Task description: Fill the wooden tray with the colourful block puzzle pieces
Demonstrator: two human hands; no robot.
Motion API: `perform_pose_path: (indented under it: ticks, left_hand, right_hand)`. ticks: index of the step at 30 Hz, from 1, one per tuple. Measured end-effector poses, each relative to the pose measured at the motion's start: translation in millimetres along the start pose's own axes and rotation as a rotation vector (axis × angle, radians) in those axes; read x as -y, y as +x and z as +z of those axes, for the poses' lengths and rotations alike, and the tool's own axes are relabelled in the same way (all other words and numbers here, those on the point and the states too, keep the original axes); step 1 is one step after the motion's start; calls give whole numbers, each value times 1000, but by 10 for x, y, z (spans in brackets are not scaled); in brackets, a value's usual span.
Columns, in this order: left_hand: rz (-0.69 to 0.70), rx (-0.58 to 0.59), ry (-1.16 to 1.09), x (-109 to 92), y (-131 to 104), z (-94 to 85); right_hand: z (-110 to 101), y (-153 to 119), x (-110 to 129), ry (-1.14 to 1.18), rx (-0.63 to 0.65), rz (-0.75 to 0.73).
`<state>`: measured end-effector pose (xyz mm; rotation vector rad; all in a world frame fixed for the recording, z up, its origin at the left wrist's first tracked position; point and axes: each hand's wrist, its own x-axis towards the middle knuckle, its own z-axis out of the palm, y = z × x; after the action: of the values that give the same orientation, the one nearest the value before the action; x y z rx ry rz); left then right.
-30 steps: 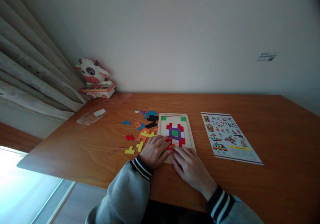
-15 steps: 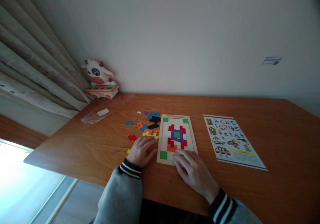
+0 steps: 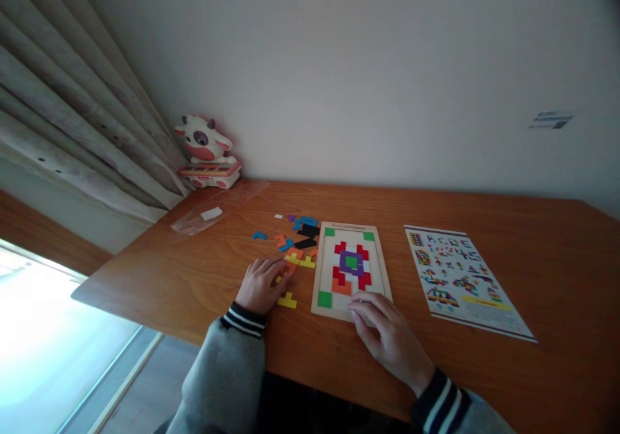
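Narrowly, tabletop [image 3: 400,266] between board [image 3: 380,259] edge and sheet [image 3: 460,279].

Board [image 3: 379,259] on the table [image 3: 310,350], loose pieces [image 3: 294,251] to its left, sheet [image 3: 465,279] to its right.
Fitted pieces [image 3: 351,263] sit on the board's middle, with others in both its far corners and its near left one; the right hand [image 3: 391,338] is over its near right corner. The left hand [image 3: 261,285] is left of the board, over the nearer loose pieces. Well left of the board, about level with its far edge, lies a bag [image 3: 191,224], a slip [image 3: 212,214] on or in it; beyond that edge, also left, stands a toy [image 3: 209,169]. The curtain [image 3: 97,137] hangs farthest left of the board; the wall [image 3: 339,98] is behind it, a label [image 3: 551,121] on the wall to its right.
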<state>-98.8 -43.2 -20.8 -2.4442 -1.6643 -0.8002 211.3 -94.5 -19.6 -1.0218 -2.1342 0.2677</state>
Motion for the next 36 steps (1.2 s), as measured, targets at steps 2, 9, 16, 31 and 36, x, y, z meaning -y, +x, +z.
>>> perform_pose_path:
  ticks: [2, 9, 16, 31, 36]
  left_hand:
    - [-133, 22, 51, -73, 101, 42]
    - [-183, 63, 35, -68, 150, 135]
    - [-35, -62, -176, -56, 91, 83]
    - [802, -88, -493, -1234, 229, 224]
    - [471, -128, -502, -1209, 180, 322]
  right_hand:
    - [-2, -3, -8, 13, 2, -9]
    - [-44, -35, -94, 76, -158, 87]
    - [-85, -58, -159, 115, -276, 188]
    - [-57, -204, -81, 439, -83, 374]
    - [-57, -156, -119, 428, -283, 499]
